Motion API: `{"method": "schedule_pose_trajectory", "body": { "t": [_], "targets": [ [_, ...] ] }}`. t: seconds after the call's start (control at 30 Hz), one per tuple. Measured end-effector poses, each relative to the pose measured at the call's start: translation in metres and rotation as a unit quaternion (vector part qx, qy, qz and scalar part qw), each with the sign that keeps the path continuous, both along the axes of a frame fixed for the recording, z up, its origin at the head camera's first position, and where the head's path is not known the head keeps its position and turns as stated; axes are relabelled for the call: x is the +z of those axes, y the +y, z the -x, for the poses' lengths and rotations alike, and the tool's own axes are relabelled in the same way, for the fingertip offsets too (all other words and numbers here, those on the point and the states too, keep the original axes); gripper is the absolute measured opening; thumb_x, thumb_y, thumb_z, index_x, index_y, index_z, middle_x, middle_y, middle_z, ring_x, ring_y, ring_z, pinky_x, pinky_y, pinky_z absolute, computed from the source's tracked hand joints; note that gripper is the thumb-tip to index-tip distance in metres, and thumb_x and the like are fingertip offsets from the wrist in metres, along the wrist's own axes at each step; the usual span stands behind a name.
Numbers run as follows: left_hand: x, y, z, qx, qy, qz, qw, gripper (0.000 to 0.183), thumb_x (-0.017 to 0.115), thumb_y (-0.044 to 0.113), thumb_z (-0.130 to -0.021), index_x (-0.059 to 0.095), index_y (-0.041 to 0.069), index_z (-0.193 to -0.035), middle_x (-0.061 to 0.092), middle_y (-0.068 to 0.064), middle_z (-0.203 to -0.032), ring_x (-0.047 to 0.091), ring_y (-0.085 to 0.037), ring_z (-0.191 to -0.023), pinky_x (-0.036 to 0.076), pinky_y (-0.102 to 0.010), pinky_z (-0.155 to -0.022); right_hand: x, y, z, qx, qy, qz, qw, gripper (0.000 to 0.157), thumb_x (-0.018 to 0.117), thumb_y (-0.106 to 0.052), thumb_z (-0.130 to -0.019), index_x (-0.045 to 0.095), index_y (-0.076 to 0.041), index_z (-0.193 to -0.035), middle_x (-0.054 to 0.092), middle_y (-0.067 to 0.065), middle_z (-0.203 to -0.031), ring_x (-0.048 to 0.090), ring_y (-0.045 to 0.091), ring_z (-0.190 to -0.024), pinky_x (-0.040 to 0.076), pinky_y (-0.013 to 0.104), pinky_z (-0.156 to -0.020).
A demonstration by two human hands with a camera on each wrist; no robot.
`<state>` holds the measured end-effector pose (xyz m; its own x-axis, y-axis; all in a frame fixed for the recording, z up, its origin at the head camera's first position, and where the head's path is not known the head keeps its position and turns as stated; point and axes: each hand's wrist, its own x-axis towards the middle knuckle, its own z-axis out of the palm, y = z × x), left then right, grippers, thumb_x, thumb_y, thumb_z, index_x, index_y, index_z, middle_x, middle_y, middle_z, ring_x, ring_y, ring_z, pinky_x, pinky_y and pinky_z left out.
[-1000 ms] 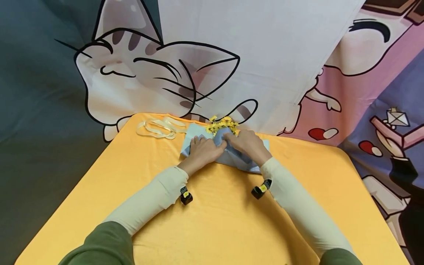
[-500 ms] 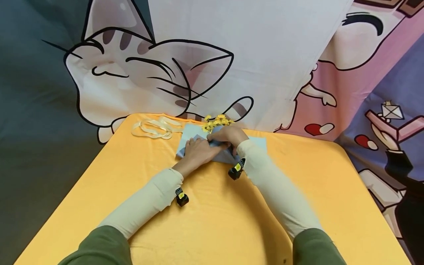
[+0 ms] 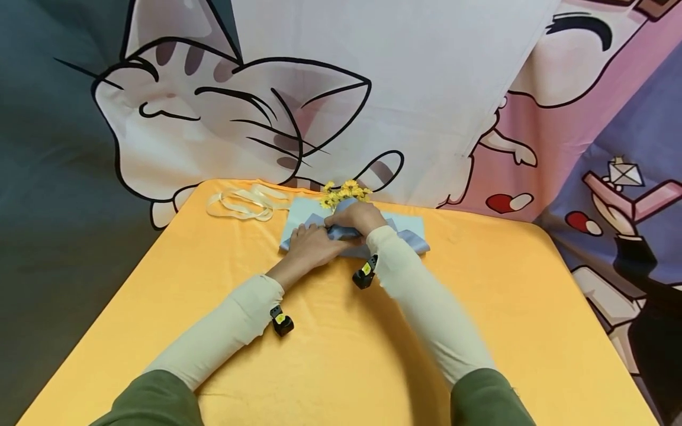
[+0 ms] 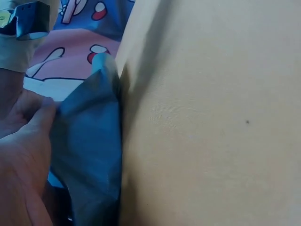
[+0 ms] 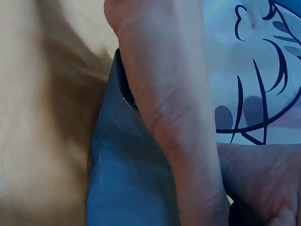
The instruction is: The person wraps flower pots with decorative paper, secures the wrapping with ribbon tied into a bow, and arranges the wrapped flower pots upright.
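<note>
Near the table's back edge lies a sheet of blue wrapping paper (image 3: 412, 236), folded up round a bunch of small yellow flowers (image 3: 346, 190). Only the blooms stick out at the top; the stems are hidden inside. My left hand (image 3: 314, 245) grips the paper's left part, its thumb reaching right beneath my other hand. In the left wrist view that thumb (image 4: 37, 127) lies against the blue paper (image 4: 91, 141). My right hand (image 3: 359, 218) crosses above it and pinches the fold just below the blooms, its fingertips partly hidden. In the right wrist view the paper (image 5: 127, 169) shows a creased edge.
A loose, pale yellow ribbon (image 3: 242, 204) lies looped on the table left of the paper. The orange-yellow cloth (image 3: 298, 373) covers the table. Behind it hangs a backdrop (image 3: 426, 77) with a printed cat and cartoon figures.
My right hand has moved left across the paper to above my left thumb, drawing the fold over. The paper's right end now shows beside it. My left hand keeps its place on the paper.
</note>
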<state>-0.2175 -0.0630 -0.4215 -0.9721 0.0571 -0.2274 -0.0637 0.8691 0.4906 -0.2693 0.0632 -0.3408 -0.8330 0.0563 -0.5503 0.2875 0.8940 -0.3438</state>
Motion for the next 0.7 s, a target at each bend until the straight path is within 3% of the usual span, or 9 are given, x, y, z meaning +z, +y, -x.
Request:
{"method": "schedule_pose_trajectory", "body": {
  "t": [0.1, 0.2, 0.33, 0.37, 0.43, 0.53, 0.6, 0.67, 0.7],
  "targets": [
    [0.006, -0.004, -0.002, -0.007, -0.008, 0.005, 0.9999, 0.145, 0.063, 0.106, -0.076, 0.029, 0.009, -0.179, 0.029, -0.021, -0.186, 0.012, -0.047, -0.176, 0.01, -0.063, -0.144, -0.001, 0.002, -0.001, 0.005, 0.002, 0.0, 1.0, 0.101, 0.076, -0.071, -0.098, 0.051, 0.001, -0.165, 0.056, 0.018, -0.166, 0.064, 0.03, -0.133, 0.059, 0.04, -0.108],
    [0.016, -0.018, -0.002, -0.022, 0.022, 0.001, 0.9995, 0.15, 0.08, 0.095, -0.076, 0.022, 0.002, -0.179, 0.025, -0.024, -0.186, 0.011, -0.051, -0.175, 0.01, -0.065, -0.143, -0.003, 0.005, -0.001, 0.004, 0.005, 0.009, 1.0, 0.102, 0.076, -0.069, -0.098, 0.049, 0.002, -0.166, 0.053, 0.018, -0.17, 0.061, 0.032, -0.144, 0.056, 0.042, -0.119],
    [0.028, -0.046, 0.002, -0.003, 0.079, -0.017, 0.9967, 0.113, 0.073, 0.069, -0.102, 0.026, -0.004, -0.176, 0.035, -0.034, -0.177, 0.031, -0.058, -0.165, 0.027, -0.073, -0.135, -0.01, 0.009, 0.003, 0.01, 0.029, 0.012, 0.999, 0.107, 0.076, -0.07, -0.096, 0.047, 0.005, -0.167, 0.05, 0.021, -0.173, 0.057, 0.035, -0.152, 0.052, 0.045, -0.125],
    [0.029, -0.054, 0.004, 0.01, 0.081, -0.026, 0.9963, 0.102, 0.067, 0.061, -0.109, 0.027, -0.006, -0.174, 0.039, -0.037, -0.173, 0.038, -0.059, -0.159, 0.033, -0.074, -0.131, -0.024, 0.012, 0.014, 0.007, 0.043, 0.013, 0.999, 0.114, 0.079, -0.077, -0.09, 0.05, 0.005, -0.165, 0.053, 0.021, -0.171, 0.059, 0.034, -0.15, 0.054, 0.045, -0.123],
    [0.029, -0.068, 0.007, 0.033, 0.058, -0.03, 0.9973, 0.089, 0.05, 0.052, -0.117, 0.024, -0.012, -0.172, 0.041, -0.043, -0.167, 0.045, -0.061, -0.153, 0.041, -0.073, -0.126, -0.032, 0.013, 0.019, 0.002, 0.055, 0.012, 0.998, 0.117, 0.081, -0.079, -0.087, 0.052, 0.004, -0.164, 0.054, 0.022, -0.17, 0.059, 0.035, -0.149, 0.055, 0.046, -0.122],
    [0.023, -0.083, 0.013, 0.063, -0.014, -0.085, 0.9943, 0.076, 0.05, 0.046, -0.118, 0.043, -0.019, -0.156, 0.062, -0.043, -0.141, 0.073, -0.052, -0.125, 0.063, -0.058, -0.107, -0.052, 0.013, 0.032, -0.013, 0.062, 0.0, 0.998, 0.122, 0.083, -0.085, -0.079, 0.057, 0.001, -0.161, 0.057, 0.02, -0.167, 0.06, 0.034, -0.147, 0.056, 0.047, -0.12],
    [0.017, -0.088, 0.017, 0.089, -0.075, -0.163, 0.9797, 0.066, 0.059, 0.044, -0.116, 0.055, -0.016, -0.143, 0.071, -0.033, -0.12, 0.083, -0.037, -0.09, 0.07, -0.045, -0.086, -0.063, 0.012, 0.041, -0.014, 0.056, -0.018, 0.998, 0.121, 0.082, -0.088, -0.077, 0.06, -0.004, -0.16, 0.061, 0.018, -0.163, 0.063, 0.033, -0.139, 0.06, 0.046, -0.112],
    [0.011, -0.09, 0.02, 0.125, -0.116, -0.259, 0.9507, 0.051, 0.07, 0.036, -0.112, 0.06, -0.011, -0.129, 0.07, -0.018, -0.103, 0.075, -0.022, -0.061, 0.068, -0.034, -0.065, -0.083, 0.011, 0.057, -0.015, 0.057, -0.036, 0.998, 0.122, 0.081, -0.093, -0.073, 0.064, -0.007, -0.157, 0.065, 0.016, -0.159, 0.065, 0.03, -0.132, 0.061, 0.044, -0.106],
    [0.008, -0.09, 0.022, 0.143, -0.133, -0.297, 0.9348, 0.047, 0.075, 0.032, -0.11, 0.062, -0.01, -0.127, 0.069, -0.013, -0.098, 0.072, -0.015, -0.057, 0.067, -0.029, -0.062, -0.081, 0.01, 0.055, -0.016, 0.055, -0.045, 0.997, 0.121, 0.08, -0.093, -0.073, 0.064, -0.008, -0.157, 0.066, 0.014, -0.158, 0.065, 0.028, -0.131, 0.061, 0.043, -0.105]
  ]
}}
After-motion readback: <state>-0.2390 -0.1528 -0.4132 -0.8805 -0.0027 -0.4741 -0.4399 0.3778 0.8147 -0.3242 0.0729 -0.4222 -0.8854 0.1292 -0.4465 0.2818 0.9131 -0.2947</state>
